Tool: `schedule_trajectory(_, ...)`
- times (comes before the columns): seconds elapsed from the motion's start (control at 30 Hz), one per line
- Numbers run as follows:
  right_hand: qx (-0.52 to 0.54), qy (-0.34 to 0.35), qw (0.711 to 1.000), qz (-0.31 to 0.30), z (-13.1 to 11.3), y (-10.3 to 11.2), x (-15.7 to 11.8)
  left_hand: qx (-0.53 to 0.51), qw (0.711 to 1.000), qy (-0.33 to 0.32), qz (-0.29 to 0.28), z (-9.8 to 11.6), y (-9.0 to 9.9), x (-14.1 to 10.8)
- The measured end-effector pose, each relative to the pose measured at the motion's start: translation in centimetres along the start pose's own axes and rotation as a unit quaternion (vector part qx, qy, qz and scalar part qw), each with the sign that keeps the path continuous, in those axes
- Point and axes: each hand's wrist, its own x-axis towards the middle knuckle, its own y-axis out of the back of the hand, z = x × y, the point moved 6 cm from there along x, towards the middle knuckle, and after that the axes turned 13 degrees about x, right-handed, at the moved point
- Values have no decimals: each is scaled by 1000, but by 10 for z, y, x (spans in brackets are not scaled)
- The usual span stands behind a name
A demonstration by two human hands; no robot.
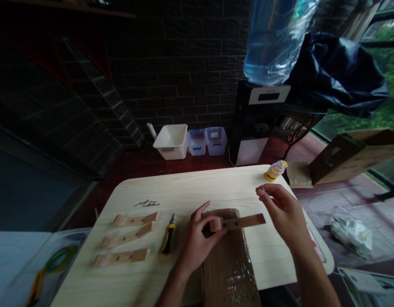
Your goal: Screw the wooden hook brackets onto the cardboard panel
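My left hand (pixel 199 238) grips a tan strap (pixel 248 221) by its looped end, over a taped cardboard box (pixel 227 273). Two dark spots mark the strap near my fingers. To the right and higher up, my right hand (pixel 281 209) pinches a small shiny metal piece (pixel 263 189) between thumb and fingertips; its exact kind is too small to tell. Left of the box lies a screwdriver (pixel 168 236) with a yellow and black handle. Several similar straps (pixel 121 257) rest in a column farther left. Behind them is a little pile of thin dark metal pieces (pixel 147 204).
A clear container with a yellow base (pixel 275 171) stands at the far right corner of the table (pixel 197 183). On the floor beyond are a white basket (pixel 171 143), clear bins (pixel 216 141) and a water dispenser (pixel 252 149). An open carton (pixel 340 157) sits at right.
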Motion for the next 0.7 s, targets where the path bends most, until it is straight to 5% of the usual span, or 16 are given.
schedule_trajectory(0.23, -38, -43, 995, -85, 42, -14, -25, -30, 1000, 0, 2, -1, -6, 3)
schedule_trajectory(0.7, -143, -67, 977, -141, 55, -17, -35, -50, 999, 1, -16, 1, -11, 1)
